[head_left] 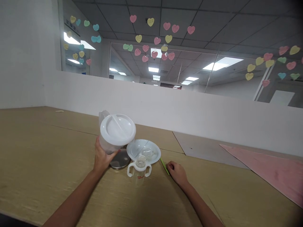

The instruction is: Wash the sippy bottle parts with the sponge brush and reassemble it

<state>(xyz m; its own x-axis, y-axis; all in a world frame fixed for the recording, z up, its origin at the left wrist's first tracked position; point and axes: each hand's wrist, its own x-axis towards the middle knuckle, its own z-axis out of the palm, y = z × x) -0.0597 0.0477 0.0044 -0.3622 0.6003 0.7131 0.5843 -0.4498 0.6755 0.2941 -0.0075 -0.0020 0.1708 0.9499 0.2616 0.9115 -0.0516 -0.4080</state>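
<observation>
My left hand (104, 157) is wrapped round a clear plastic pitcher (107, 147) with a white lid (118, 129). The pitcher is raised and tilted, over a round metal disc (120, 159) that it partly hides. To its right, a clear baby bottle (139, 173) with two white handles stands uncapped. Behind the bottle is a pale oval bowl (134, 147) with a small clear piece (149, 154) in it. My right hand (176, 171) rests on the table with fingers curled, beside a thin green stick (165, 166); I see nothing held in it.
The tan tabletop (47, 164) runs back to a low white wall (165, 107). A pink sheet (267, 167) lies at the right. Heart-shaped notes (151, 22) are stuck on the glass above the wall.
</observation>
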